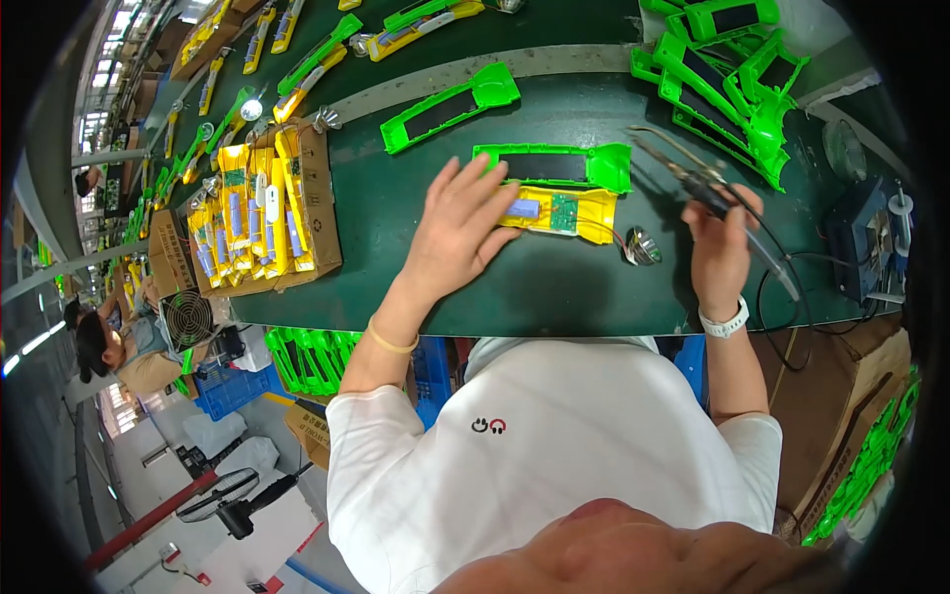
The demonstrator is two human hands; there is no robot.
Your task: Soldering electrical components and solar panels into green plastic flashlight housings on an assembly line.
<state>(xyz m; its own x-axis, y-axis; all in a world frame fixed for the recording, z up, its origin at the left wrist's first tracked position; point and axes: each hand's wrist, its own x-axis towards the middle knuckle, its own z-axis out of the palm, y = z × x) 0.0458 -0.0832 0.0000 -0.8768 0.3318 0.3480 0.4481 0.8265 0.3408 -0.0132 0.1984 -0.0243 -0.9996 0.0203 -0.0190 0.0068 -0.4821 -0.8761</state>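
My left hand (450,233) lies with fingers spread over the left ends of a green plastic shell (606,166) and a yellow casing half (594,213). A blue battery (524,208) and a small green circuit board (564,212) sit inside the yellow half. A silvery lamp reflector (643,247) rests at its right end, joined by thin wires. Raised to the right of these parts, my right hand (720,247) is closed on a soldering iron (705,190). Its tip points away to the upper left, apart from the board.
A cardboard box (322,203) packed with yellow casings stands at left. Another green shell (450,111) lies beyond my left hand. Green shells (727,94) are heaped at far right, near a blue soldering station (859,233) with a cable. People sit farther left.
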